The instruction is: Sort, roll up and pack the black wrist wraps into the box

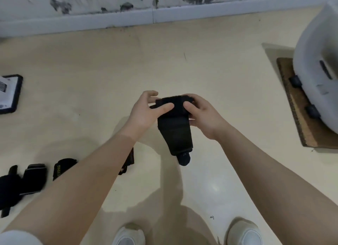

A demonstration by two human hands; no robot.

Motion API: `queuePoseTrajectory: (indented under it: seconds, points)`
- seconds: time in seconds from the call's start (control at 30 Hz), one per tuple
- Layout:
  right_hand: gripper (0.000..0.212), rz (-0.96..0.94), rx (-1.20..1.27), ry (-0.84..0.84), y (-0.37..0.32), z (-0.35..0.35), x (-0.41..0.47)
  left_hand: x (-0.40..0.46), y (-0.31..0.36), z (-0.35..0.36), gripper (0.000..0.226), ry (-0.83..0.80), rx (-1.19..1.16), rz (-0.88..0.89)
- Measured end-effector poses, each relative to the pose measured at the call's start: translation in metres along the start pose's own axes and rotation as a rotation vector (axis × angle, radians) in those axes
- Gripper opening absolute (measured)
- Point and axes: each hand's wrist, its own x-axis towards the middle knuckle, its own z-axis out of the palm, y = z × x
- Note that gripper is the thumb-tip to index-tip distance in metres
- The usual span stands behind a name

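Note:
A black wrist wrap (174, 127) is held in the air in front of me, its upper end partly rolled and its tail hanging down towards the floor. My left hand (146, 111) holds the roll's left side, with the thumb pressed on its front and the fingers behind. My right hand (201, 113) grips the right side, fingers curled over the top. More black wraps (22, 184) lie on the floor at the lower left, one with yellow lettering (62, 167). Another wrap (128, 162) lies partly hidden behind my left forearm.
A black-edged flat box or tray (12, 94) lies on the floor at the left edge. A white plastic bin (318, 76) stands on a brown mat (300, 120) at the right. The grey wall base (146, 17) runs along the back. My white shoes (182, 233) show below.

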Motion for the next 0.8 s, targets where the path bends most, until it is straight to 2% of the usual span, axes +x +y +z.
queuePoseTrajectory:
  seconds: [0.07,0.1,0.2,0.4,0.53,0.67,0.8]
  points:
    - [0.025,-0.021,0.121,-0.008,-0.013,-0.004,-0.002,-0.003,0.013,-0.001,0.045,-0.104,-0.221,-0.177]
    - [0.023,-0.04,0.156,-0.012,-0.018,-0.005,-0.002,-0.004,0.018,0.001,0.046,-0.131,-0.261,-0.194]
    - [0.027,-0.089,0.189,-0.03,-0.025,-0.012,-0.004,-0.008,0.03,0.005,0.045,-0.129,-0.322,-0.168]
    - [0.037,-0.173,0.067,0.013,-0.021,-0.024,-0.013,-0.017,0.03,0.015,0.035,-0.232,-0.55,-0.182]
    - [0.04,-0.216,0.04,0.082,-0.023,-0.026,-0.016,-0.016,0.033,0.023,0.039,-0.195,-0.609,-0.162]
    - [0.043,-0.254,-0.034,0.051,-0.023,-0.028,-0.018,-0.019,0.032,0.032,0.039,-0.229,-0.725,-0.213]
    - [0.048,-0.291,-0.136,0.046,-0.024,-0.017,-0.019,-0.02,0.031,0.031,0.03,-0.142,-0.724,-0.217]
